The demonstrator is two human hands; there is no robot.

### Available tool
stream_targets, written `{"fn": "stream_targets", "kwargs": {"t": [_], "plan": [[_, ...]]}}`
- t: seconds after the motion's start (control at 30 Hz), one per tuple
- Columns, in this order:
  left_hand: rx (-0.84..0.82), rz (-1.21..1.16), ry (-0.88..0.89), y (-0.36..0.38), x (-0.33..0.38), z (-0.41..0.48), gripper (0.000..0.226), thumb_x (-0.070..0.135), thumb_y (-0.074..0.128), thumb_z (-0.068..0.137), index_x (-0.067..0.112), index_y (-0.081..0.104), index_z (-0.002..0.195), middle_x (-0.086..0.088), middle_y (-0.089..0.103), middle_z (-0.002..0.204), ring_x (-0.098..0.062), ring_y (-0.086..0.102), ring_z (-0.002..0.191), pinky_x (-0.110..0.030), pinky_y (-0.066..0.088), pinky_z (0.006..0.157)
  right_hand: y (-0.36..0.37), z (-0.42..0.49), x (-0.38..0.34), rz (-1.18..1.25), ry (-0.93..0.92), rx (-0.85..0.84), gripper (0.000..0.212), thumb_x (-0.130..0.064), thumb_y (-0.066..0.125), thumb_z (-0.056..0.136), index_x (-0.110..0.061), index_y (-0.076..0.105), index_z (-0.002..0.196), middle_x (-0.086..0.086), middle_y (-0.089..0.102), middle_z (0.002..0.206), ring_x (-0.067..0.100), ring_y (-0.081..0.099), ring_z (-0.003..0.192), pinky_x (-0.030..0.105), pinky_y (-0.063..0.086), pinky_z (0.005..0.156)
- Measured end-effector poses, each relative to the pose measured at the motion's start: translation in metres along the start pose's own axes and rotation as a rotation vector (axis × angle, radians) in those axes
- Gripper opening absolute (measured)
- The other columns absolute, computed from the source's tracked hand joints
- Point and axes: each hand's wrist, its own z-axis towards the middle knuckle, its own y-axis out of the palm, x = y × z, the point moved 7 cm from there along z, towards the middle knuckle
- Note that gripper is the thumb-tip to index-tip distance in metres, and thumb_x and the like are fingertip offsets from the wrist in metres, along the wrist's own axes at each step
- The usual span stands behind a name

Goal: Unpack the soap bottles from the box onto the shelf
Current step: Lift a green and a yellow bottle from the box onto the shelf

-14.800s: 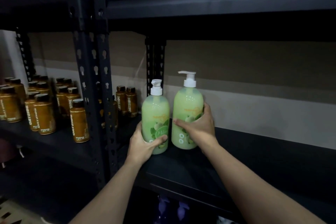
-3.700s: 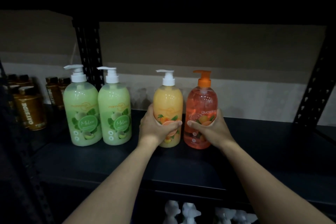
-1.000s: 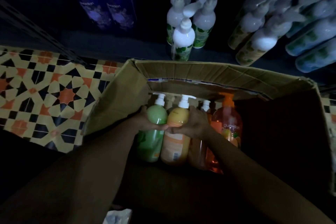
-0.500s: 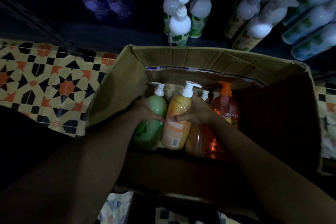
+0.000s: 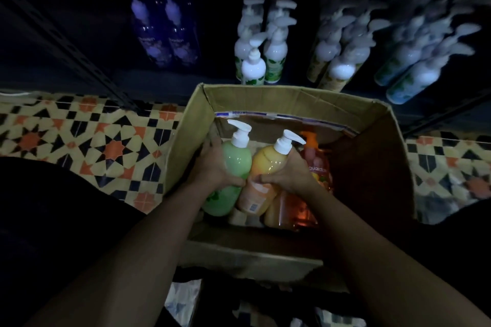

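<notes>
- Head view: the left hand (image 5: 215, 167) is curling round the shoulder of the green bottle (image 5: 237, 164) inside the box (image 5: 265, 98), hard by the box's left wall. The right hand (image 5: 289, 175) is wrapping the yellow bottle (image 5: 265, 164) just below its white pump, nearer the box's middle
- Both bottles are leaning. Their long axes are running from the box's near wall, where the bases are sitting low, up towards its far wall, where the pumps are pointing. The two are touching side by side between the hands, so each hand is sitting on its own bottle and neither is needing to reach across
- The orange bottle (image 5: 317, 164) is standing just beside the right hand, towards the box's right, and another pale orange bottle (image 5: 287, 210) seems to be lying beneath that wrist. These are probably crowding the yellow bottle's way out
- The lift is likely calling for a straight rise before any swing, so the pump heads are not catching the box's far flap
- The box's right half is lying in shadow, and what it is holding cannot be told
- Beyond the box's far wall a low shelf (image 5: 66, 71) is carrying white pump bottles (image 5: 253, 66) and purple bottles (image 5: 164, 34) close to that wall, so open room appears to be lying upward and back towards the person, not forward
</notes>
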Motion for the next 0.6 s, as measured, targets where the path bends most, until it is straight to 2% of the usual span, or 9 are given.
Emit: {"fn": "stream_targets", "kwargs": {"t": [0.07, 0.17, 0.23, 0.37, 0.5, 0.6], "plan": [[0.017, -0.013, 0.01, -0.012, 0.004, -0.011, 0.138, 0.034, 0.097, 0.044, 0.016, 0.014, 0.153, -0.009, 0.036, 0.149, -0.029, 0.036, 0.136, -0.038, 0.038, 0.103, -0.009, -0.01, -0.009, 0.044, -0.015, 0.039, 0.087, -0.045, 0.094, 0.031, -0.023, 0.061, 0.108, -0.007, 0.072, 0.098, 0.011, 0.069, 0.092, 0.038, 0.058, 0.085], [0.057, -0.037, 0.022, -0.033, 0.005, -0.024, 0.114, 0.039, 0.096, 0.043, 0.016, 0.038, 0.138, -0.008, 0.047, 0.136, -0.028, 0.043, 0.128, -0.034, 0.042, 0.096, -0.025, -0.024, -0.03, 0.088, -0.034, 0.099, 0.085, -0.029, 0.097, 0.037, -0.014, 0.06, 0.112, -0.003, 0.072, 0.098, 0.009, 0.069, 0.089, 0.027, 0.057, 0.079], [0.085, -0.078, 0.035, -0.048, 0.007, -0.032, 0.109, 0.045, 0.095, 0.04, 0.017, 0.043, 0.131, -0.005, 0.052, 0.13, -0.026, 0.047, 0.123, -0.035, 0.046, 0.095, -0.032, -0.033, -0.043, 0.106, -0.051, 0.117, 0.082, -0.02, 0.097, 0.04, -0.014, 0.057, 0.111, -0.004, 0.07, 0.094, 0.004, 0.068, 0.082, 0.025, 0.056, 0.075], [0.155, -0.189, 0.078, -0.087, 0.018, -0.052, 0.096, 0.047, 0.095, 0.038, 0.019, 0.052, 0.119, -0.001, 0.059, 0.116, -0.023, 0.056, 0.107, -0.031, 0.047, 0.082, -0.048, -0.057, -0.078, 0.117, -0.094, 0.189, 0.09, -0.041, 0.092, 0.032, -0.029, 0.055, 0.113, -0.01, 0.069, 0.1, 0.008, 0.067, 0.093, 0.035, 0.056, 0.087], [0.217, -0.271, 0.162, -0.123, 0.033, -0.074, 0.088, 0.047, 0.095, 0.033, 0.022, 0.056, 0.109, 0.002, 0.063, 0.106, -0.02, 0.06, 0.097, -0.033, 0.052, 0.081, -0.065, -0.079, -0.116, 0.103, -0.175, 0.228, 0.092, -0.039, 0.093, 0.037, -0.032, 0.046, 0.116, -0.01, 0.067, 0.104, 0.011, 0.064, 0.099, 0.037, 0.054, 0.092], [0.306, -0.325, 0.21, -0.161, 0.041, -0.097, 0.088, 0.051, 0.093, 0.03, 0.026, 0.058, 0.107, 0.006, 0.066, 0.103, -0.017, 0.062, 0.096, -0.033, 0.053, 0.082, -0.08, -0.098, -0.159, 0.084, -0.274, 0.252, 0.09, -0.03, 0.096, 0.045, -0.03, 0.044, 0.118, -0.01, 0.066, 0.105, 0.01, 0.064, 0.099, 0.036, 0.053, 0.091]]}}
